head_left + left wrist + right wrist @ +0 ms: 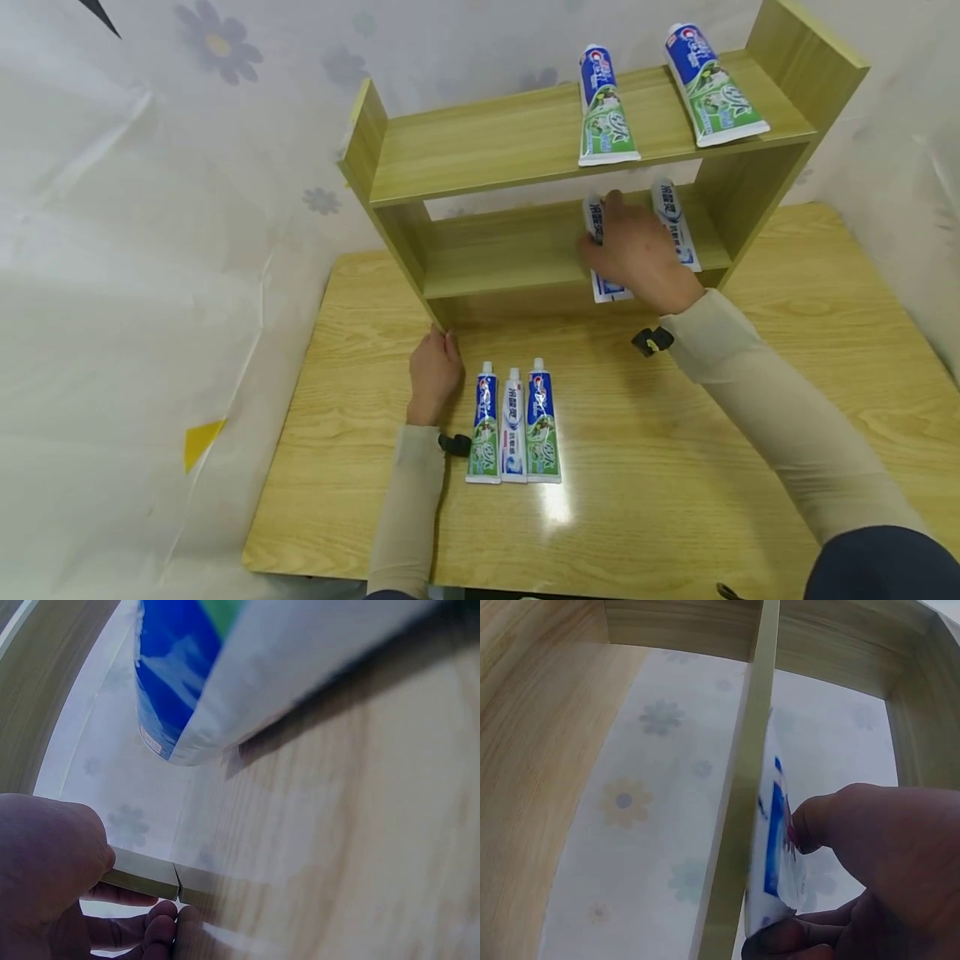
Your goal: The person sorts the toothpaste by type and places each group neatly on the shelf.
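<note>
My right hand (641, 250) holds a white toothpaste tube (609, 291) at the lower board of a wooden shelf (495, 258). In the right wrist view the thumb and fingers pinch this tube (771, 847) against the board's front edge. Just right of it, a second white tube (666, 204) lies on the same board, partly behind the hand. At the shelf's bottom left corner my left hand (435, 371) grips the side panel. The left wrist view shows thumb and fingers on either side of the panel's edge (142, 881).
Two blue-green toothpaste tubes (606, 112) lie on the shelf's top board, towards the right. On the table (622, 517) a white tube (513, 429) lies between two blue-green tubes (543, 433), right beside the left wrist. A wall with printed flowers stands behind the shelf.
</note>
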The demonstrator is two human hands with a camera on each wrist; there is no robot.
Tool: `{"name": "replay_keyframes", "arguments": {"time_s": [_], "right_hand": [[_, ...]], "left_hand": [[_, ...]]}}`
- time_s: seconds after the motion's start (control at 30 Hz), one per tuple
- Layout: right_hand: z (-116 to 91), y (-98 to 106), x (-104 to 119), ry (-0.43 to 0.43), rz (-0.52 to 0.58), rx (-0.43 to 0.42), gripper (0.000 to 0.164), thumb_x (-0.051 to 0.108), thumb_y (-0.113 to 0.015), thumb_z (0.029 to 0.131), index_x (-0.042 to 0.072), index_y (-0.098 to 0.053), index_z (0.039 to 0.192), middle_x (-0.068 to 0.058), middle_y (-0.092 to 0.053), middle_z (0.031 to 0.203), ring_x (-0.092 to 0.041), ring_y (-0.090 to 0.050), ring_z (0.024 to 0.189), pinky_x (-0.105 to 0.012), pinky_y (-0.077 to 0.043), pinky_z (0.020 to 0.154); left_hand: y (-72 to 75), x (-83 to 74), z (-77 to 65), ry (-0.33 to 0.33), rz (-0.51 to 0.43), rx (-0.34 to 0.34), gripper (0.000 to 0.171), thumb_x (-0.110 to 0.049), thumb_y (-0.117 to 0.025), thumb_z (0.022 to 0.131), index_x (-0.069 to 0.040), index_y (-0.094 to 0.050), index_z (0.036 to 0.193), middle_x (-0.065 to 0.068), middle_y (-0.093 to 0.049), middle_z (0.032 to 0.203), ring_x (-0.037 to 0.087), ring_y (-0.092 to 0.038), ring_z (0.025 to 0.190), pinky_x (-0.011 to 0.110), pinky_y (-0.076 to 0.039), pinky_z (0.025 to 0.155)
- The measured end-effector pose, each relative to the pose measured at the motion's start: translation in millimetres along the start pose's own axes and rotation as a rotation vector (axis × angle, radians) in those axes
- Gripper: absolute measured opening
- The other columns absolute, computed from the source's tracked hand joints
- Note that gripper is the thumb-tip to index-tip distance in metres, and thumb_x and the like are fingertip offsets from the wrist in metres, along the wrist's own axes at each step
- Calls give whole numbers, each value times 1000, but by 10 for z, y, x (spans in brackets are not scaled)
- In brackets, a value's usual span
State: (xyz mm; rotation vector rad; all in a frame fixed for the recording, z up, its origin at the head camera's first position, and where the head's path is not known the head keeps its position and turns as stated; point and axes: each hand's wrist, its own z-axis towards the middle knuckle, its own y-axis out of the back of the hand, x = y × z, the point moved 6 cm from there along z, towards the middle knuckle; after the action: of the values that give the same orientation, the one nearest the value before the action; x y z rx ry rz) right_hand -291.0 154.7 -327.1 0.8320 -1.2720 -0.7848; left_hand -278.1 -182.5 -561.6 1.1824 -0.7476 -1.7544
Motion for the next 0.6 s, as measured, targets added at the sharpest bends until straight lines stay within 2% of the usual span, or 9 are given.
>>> {"name": "replay_keyframes", "arguments": {"time_s": [0.27, 0.6], "right_hand": [[152, -74, -37, -82, -56, 100, 73, 33, -52, 108, -19, -33, 156, -25, -66, 91, -31, -69, 61, -33, -48, 43], [236, -88, -78, -145, -37, 130, 68, 31, -50, 108, -19, -37, 151, -25, -65, 94, -32, -68, 65, -34, -50, 46]], "left_hand": [[71, -54, -13, 26, -40, 26, 39, -30, -41, 119, 2, -64, 119, 22, -70, 85, 41, -70, 75, 54, -53, 65], [-16, 17, 5, 9, -9, 21, 40, -33, -41, 119, -2, -65, 120, 18, -71, 86, 38, -72, 76, 53, -55, 65]]}}
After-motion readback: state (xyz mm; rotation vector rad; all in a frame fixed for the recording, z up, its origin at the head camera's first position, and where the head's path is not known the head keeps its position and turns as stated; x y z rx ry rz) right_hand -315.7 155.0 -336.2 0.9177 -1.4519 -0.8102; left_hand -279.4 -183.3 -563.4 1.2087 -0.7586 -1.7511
